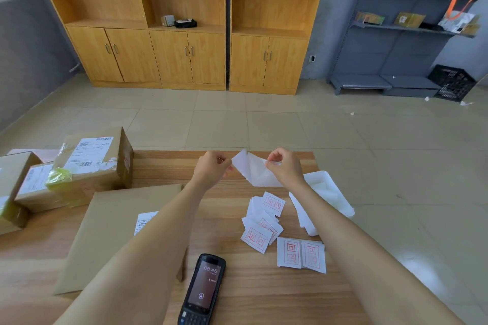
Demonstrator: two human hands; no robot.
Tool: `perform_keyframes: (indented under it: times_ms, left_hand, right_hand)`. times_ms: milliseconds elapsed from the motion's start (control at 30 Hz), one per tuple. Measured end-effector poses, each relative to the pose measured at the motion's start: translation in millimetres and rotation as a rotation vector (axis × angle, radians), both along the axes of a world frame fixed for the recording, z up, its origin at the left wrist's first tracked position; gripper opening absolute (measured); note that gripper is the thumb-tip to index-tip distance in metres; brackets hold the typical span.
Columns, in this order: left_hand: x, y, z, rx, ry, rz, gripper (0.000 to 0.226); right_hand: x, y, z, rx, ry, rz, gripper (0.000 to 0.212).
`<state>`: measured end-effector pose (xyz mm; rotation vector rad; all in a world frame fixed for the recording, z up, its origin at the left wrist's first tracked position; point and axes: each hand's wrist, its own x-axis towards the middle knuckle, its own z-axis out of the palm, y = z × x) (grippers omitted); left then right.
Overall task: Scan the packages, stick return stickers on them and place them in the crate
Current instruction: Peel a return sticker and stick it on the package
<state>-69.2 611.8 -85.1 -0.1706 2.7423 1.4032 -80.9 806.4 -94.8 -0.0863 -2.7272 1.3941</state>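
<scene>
While both hands are up over the far edge of the table (250,298), notes from the head view (the only one there is).

Left hand (212,166) and right hand (284,166) each pinch a part of one white sticker (253,171), thumb against fingertip, held in the air and apart from everything below. It looks like two layers being peeled open; the printed face is turned away.

Risks, as I judge them:
- The freed layer is limp. It could fold and stick to itself or to a finger.
- An uneven pull could tear it at the pinch.
- The flat package (113,232) lies under the left forearm with its label partly covered. A sticker set down blind could land on the barcode.
- The scanner (203,290) sits between the forearms near the front edge. A dropped elbow could knock it.
- Loose stickers (264,219) lie in a heap just beside the right arm. A sleeve-less sweep would scatter them.

Containers:
- White tray (327,192) at the table's right edge, partly behind the right forearm. White on white, so I cannot tell what is in it.
- Black crate (451,83) on the floor by the grey shelving, well apart from the table. Contents not readable through the lattice.
- Stacked boxes (89,163) at the table's left, taped closed.
</scene>
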Motion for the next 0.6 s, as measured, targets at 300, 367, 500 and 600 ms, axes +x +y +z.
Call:
perform_keyframes:
  times_ms: [300,367,500,600]
  left_hand:
    - [1.1,-4.2,-1.1,-0.002,-0.006,0.009,0.017]
    - [1.1,-4.9,-1.6,-0.008,-0.004,0.010,0.016]
    - [1.3,-6.7,-2.3,-0.011,-0.007,0.014,0.017]
    - [1.0,-7.5,-2.9,-0.004,-0.012,0.017,0.017]
  right_hand:
    - [0.4,13.5,-8.8,0.001,0.003,-0.027,0.012]
    - [0.1,16.4,-9.7,0.004,0.006,-0.036,0.014]
    - [-0.4,23.9,-12.4,0.009,-0.005,-0.057,0.013]
    - [0.5,31.1,-15.6,0.019,-0.016,-0.084,0.012]
